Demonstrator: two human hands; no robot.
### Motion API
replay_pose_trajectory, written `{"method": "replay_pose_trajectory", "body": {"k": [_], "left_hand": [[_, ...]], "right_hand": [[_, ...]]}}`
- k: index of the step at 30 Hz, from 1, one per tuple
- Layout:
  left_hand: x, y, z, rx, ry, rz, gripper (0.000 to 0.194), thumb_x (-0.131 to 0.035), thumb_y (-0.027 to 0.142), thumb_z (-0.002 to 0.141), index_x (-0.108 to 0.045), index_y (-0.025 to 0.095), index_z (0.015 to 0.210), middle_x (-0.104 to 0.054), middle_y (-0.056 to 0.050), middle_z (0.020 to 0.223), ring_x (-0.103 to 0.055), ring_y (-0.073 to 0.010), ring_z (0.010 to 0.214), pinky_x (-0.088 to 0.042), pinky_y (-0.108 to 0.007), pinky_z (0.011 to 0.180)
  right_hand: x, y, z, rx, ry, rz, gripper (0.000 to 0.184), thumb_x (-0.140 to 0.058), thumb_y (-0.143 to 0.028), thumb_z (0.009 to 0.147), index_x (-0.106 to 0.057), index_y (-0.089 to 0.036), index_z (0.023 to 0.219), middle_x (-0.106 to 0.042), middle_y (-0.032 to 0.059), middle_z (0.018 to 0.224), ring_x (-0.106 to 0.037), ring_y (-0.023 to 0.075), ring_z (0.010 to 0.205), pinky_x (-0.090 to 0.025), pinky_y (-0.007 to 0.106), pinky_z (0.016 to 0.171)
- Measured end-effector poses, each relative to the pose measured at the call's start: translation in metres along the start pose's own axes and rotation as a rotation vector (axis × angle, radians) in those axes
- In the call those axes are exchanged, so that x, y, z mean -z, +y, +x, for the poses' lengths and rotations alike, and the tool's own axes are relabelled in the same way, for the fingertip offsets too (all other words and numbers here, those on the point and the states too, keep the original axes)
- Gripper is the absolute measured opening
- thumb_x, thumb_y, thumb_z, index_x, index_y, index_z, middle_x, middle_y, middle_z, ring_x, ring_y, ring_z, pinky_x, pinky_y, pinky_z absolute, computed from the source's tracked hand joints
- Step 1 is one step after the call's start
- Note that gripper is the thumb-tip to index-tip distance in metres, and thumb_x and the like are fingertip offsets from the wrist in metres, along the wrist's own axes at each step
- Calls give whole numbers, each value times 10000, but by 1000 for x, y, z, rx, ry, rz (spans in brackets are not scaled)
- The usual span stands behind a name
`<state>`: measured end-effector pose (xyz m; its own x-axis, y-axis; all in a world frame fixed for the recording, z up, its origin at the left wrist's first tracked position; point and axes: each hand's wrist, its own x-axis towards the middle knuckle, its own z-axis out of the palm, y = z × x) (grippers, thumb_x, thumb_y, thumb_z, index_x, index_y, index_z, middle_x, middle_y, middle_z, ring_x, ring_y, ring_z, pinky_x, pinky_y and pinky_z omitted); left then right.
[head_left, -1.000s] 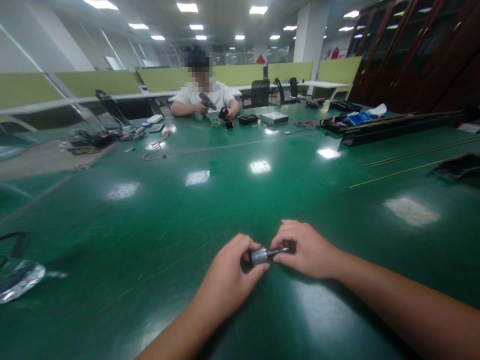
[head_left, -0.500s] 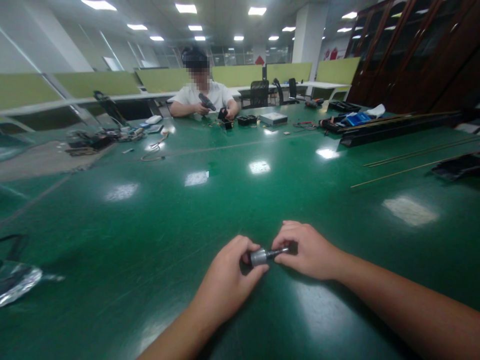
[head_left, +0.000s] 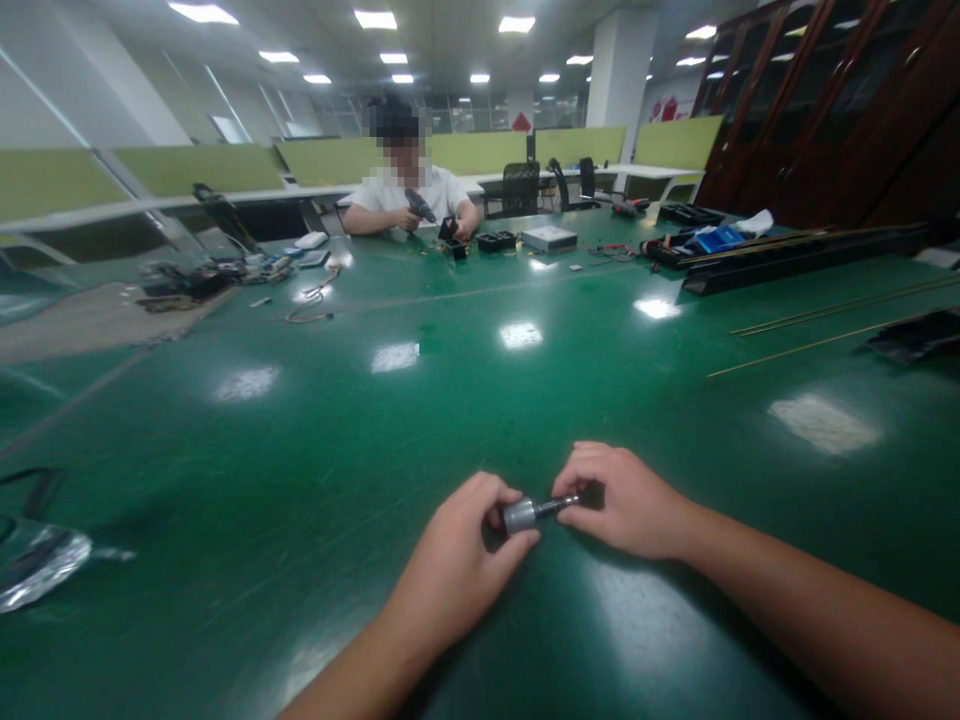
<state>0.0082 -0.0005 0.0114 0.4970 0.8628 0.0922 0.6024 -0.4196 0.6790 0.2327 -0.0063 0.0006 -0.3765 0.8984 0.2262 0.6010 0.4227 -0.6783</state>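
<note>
My left hand (head_left: 466, 535) is closed round the wide end of a small silver metal cylinder with a thin dark shaft (head_left: 520, 516); thumb and fingers grip it from both sides. Toward the right the shaft narrows to a shiny tip. Around that tip, the thumb and forefinger of my right hand (head_left: 619, 500) are closed in a pinch. The piece lies nearly level, low over the green tabletop (head_left: 315, 450). Its far left end is hidden inside my left hand, and its exact kind cannot be made out.
Across the table a person (head_left: 409, 200) holds a power drill (head_left: 420, 206) and a black part. Black trays (head_left: 496, 241) and a white box (head_left: 549, 238) stand nearby. Thin brass-coloured rods (head_left: 795, 347) and a long black channel (head_left: 802, 262) lie right; crumpled foil (head_left: 49, 570) lies left.
My right thumb and forefinger have shifted slightly right along the shaft, toward its tip. The left hand keeps its grip on the cylinder. The whole view has moved a little.
</note>
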Motion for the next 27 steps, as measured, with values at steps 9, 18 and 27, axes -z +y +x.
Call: {"method": "replay_pose_trajectory", "body": {"k": [9,18,27], "left_hand": [[0,-2,0,8,-1,9,174,-712,193,796,-584,197,913,-596,1,857,-565,-177,784,-426,-283,699],[1,-4,-2,1,-5,10,147,-687,202,813,-580,202,915,-596,-1,857,-565,-176,787,-432,-285,705],[2,-2,-2,0,0,12,137,-678,204,807,-585,194,907,-604,-9,847,-573,-179,771,-439,-288,694]], "right_hand": [[3,2,0,10,-10,-4,82,-731,-126,750,-701,-184,799,-674,4,750,-590,160,753,-419,324,782],[6,5,-1,5,-5,-15,85,-752,-143,737,-714,-193,795,-683,4,748,-586,166,753,-418,308,739],[10,5,-1,2,-12,-28,89,-750,-146,738,-722,-197,805,-693,8,760,-601,165,757,-435,306,750]]}}
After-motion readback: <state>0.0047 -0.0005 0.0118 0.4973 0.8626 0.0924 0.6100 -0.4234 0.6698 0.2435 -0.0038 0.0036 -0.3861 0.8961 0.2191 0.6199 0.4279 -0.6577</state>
